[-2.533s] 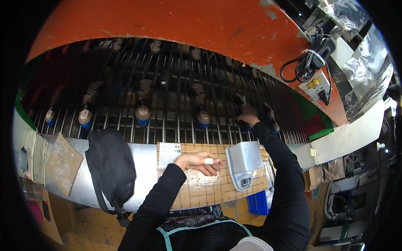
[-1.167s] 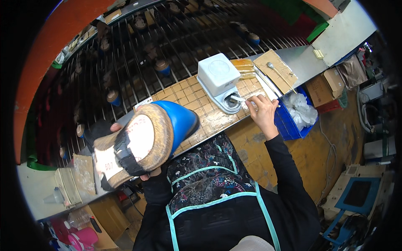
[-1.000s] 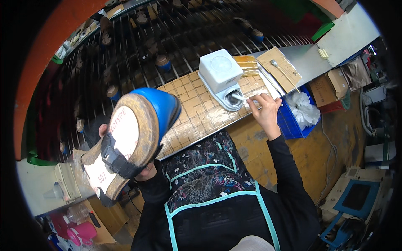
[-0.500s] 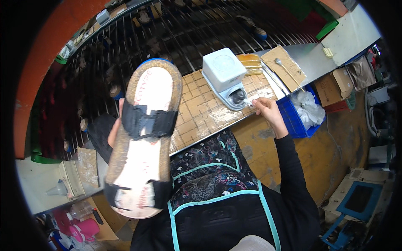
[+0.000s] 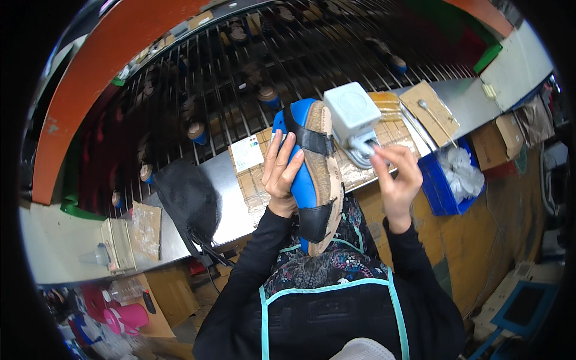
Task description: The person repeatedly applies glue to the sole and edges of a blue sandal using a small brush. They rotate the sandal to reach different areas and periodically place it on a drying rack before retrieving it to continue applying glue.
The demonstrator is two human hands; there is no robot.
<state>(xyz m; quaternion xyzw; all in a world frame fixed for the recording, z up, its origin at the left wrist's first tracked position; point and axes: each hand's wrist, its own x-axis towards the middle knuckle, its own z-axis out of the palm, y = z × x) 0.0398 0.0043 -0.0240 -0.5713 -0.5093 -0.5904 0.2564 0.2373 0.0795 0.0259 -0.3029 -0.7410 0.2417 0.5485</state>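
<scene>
My left hand [image 5: 279, 171] grips a sandal [image 5: 327, 171] on a blue last [image 5: 306, 180]. Black straps cross the last, a brown speckled layer runs along the sole's edge, and the pale underside now faces right. My right hand [image 5: 397, 183] is raised beside it, thumb and fingers pinched on a small white thing [image 5: 362, 146] whose kind I cannot make out. Just beyond those fingertips stands a white boxy dispenser [image 5: 352, 107] with a grey cup-like base, partly hidden by the hand.
A rack of metal rods [image 5: 234, 102] bearing several blue lasts lies beyond the bench. A black mesh bag [image 5: 189, 201] rests at the left. To the right are a cardboard piece [image 5: 431, 114] with a thin stick, and a blue bin [image 5: 435, 195] holding crumpled plastic.
The sandal has moved right and turned from underside-up onto its side, showing the blue last. My right hand has drawn back and up from the dispenser's cup. The view has shifted left.
</scene>
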